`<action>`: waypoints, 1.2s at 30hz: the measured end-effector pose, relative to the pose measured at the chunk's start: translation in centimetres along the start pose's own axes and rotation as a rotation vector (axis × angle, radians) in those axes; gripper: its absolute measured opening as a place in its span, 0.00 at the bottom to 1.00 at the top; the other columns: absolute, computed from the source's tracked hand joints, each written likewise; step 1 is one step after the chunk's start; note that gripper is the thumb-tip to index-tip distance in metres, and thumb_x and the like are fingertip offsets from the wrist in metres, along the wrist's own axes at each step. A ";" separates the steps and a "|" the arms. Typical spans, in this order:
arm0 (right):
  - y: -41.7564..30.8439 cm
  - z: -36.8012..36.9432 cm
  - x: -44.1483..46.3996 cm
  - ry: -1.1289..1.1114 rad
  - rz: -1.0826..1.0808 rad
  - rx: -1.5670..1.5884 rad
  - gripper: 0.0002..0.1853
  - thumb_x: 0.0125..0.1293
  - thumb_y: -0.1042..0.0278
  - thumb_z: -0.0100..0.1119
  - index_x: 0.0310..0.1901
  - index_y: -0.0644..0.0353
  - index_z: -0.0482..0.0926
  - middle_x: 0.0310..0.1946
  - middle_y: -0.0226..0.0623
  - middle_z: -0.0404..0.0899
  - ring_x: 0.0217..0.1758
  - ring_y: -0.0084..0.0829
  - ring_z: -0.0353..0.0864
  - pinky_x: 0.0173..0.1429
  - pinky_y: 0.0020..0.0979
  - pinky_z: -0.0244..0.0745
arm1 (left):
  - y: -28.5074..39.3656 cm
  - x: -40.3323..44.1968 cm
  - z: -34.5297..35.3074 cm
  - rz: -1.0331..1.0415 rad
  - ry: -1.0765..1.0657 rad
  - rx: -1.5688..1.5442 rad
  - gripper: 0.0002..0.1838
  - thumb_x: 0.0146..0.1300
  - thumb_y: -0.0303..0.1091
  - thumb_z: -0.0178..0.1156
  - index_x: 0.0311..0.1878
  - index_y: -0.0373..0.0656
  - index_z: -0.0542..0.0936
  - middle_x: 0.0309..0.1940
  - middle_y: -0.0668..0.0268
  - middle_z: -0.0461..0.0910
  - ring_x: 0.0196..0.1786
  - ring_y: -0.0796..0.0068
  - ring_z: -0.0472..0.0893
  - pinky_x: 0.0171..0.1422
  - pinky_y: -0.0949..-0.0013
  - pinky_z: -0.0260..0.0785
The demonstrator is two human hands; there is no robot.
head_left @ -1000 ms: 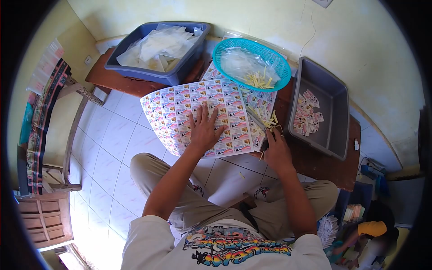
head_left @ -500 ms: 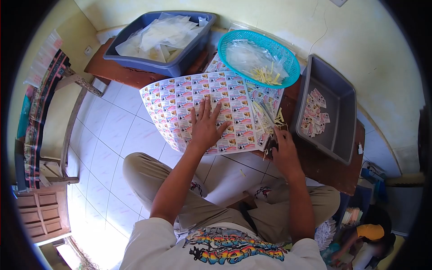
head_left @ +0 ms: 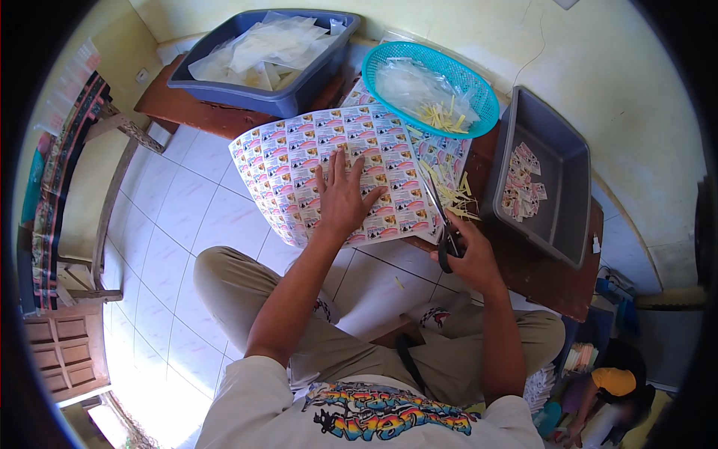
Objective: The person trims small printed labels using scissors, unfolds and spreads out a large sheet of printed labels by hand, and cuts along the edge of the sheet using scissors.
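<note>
A large sheet printed with rows of small labels (head_left: 288,172) lies over the bench edge, its left side curling down. My left hand (head_left: 344,196) rests flat on it with fingers spread. My right hand (head_left: 471,251) grips black-handled scissors (head_left: 446,251) at the sheet's right edge, blades pointing up and away. Thin yellowish paper strips (head_left: 458,200) lie beside the blades, on more printed sheets. Above them, a turquoise basket (head_left: 490,112) holds clear plastic bags and more strips.
A blue-grey tub (head_left: 280,103) of translucent bags stands at the back left of the brown bench (head_left: 198,112). At right, a grey tub (head_left: 565,187) holds cut labels (head_left: 523,183). A person (head_left: 617,382) is at the lower right.
The scissors and my right hand have shifted slightly, with the blades and black handles now showing more clearly. My left hand remains spread on the sheet. The view has shifted a little.
</note>
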State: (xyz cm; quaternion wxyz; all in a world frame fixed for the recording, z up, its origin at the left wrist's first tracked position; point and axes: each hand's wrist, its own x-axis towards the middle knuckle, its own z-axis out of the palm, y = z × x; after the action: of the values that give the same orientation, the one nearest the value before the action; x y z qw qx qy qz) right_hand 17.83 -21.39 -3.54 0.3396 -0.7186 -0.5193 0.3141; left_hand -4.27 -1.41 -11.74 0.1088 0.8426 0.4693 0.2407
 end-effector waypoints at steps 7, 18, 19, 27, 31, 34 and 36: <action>0.7 -0.2 -2.0 -0.170 0.131 0.283 0.50 0.56 0.59 0.87 0.79 0.56 0.71 0.51 0.36 0.79 0.48 0.25 0.81 0.55 0.30 0.79 | 0.7 -0.4 -0.4 -0.036 0.005 -0.001 0.46 0.65 0.68 0.69 0.76 0.45 0.75 0.81 0.42 0.61 0.84 0.39 0.58 0.87 0.34 0.42; 1.9 -0.3 -3.3 -0.293 0.070 0.268 0.48 0.59 0.58 0.86 0.79 0.60 0.71 0.56 0.40 0.80 0.51 0.24 0.80 0.59 0.31 0.80 | 1.4 -1.2 -0.6 0.008 -0.155 0.069 0.69 0.46 0.82 0.72 0.86 0.51 0.61 0.87 0.36 0.43 0.89 0.33 0.40 0.87 0.30 0.30; 1.8 -0.3 -3.3 -0.302 0.073 0.285 0.48 0.59 0.58 0.86 0.79 0.60 0.71 0.57 0.41 0.81 0.52 0.24 0.80 0.60 0.31 0.80 | 1.7 -1.2 -1.1 0.007 -0.153 0.069 0.69 0.46 0.82 0.72 0.86 0.51 0.61 0.87 0.36 0.43 0.89 0.33 0.40 0.87 0.30 0.30; 2.3 -0.5 -3.5 -0.281 0.108 0.291 0.49 0.59 0.57 0.85 0.80 0.59 0.71 0.56 0.38 0.80 0.53 0.24 0.79 0.64 0.33 0.80 | 2.3 -1.3 -3.0 0.228 -0.375 -0.058 0.72 0.35 0.70 0.84 0.85 0.54 0.63 0.88 0.42 0.45 0.90 0.36 0.39 0.88 0.29 0.26; 2.6 -0.5 -3.7 -0.297 0.079 0.303 0.48 0.59 0.58 0.85 0.80 0.58 0.71 0.53 0.35 0.80 0.52 0.25 0.79 0.65 0.33 0.79 | 1.6 -1.6 -2.1 0.273 -0.362 -0.047 0.68 0.38 0.65 0.84 0.84 0.55 0.65 0.88 0.44 0.46 0.90 0.39 0.40 0.88 0.30 0.26; 2.9 -0.7 -3.9 -0.320 0.094 0.336 0.48 0.59 0.60 0.85 0.80 0.58 0.71 0.52 0.35 0.79 0.52 0.25 0.79 0.65 0.34 0.79 | 1.6 -1.4 -2.4 0.266 -0.378 -0.054 0.65 0.41 0.62 0.84 0.84 0.55 0.66 0.88 0.43 0.46 0.90 0.40 0.40 0.89 0.30 0.27; 2.7 -0.9 -4.2 -0.344 0.104 0.337 0.48 0.59 0.61 0.85 0.80 0.58 0.71 0.54 0.36 0.80 0.53 0.25 0.79 0.66 0.34 0.79 | 1.7 -1.4 -2.4 0.266 -0.373 -0.059 0.64 0.42 0.63 0.83 0.84 0.55 0.67 0.87 0.42 0.47 0.90 0.39 0.40 0.89 0.31 0.27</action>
State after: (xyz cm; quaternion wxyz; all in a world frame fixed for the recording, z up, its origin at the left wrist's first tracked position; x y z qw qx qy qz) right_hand 18.85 -26.15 -4.83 0.3445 -0.6134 -0.4720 0.5314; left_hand -4.85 -3.59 -9.42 0.1855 0.9234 0.3186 0.1068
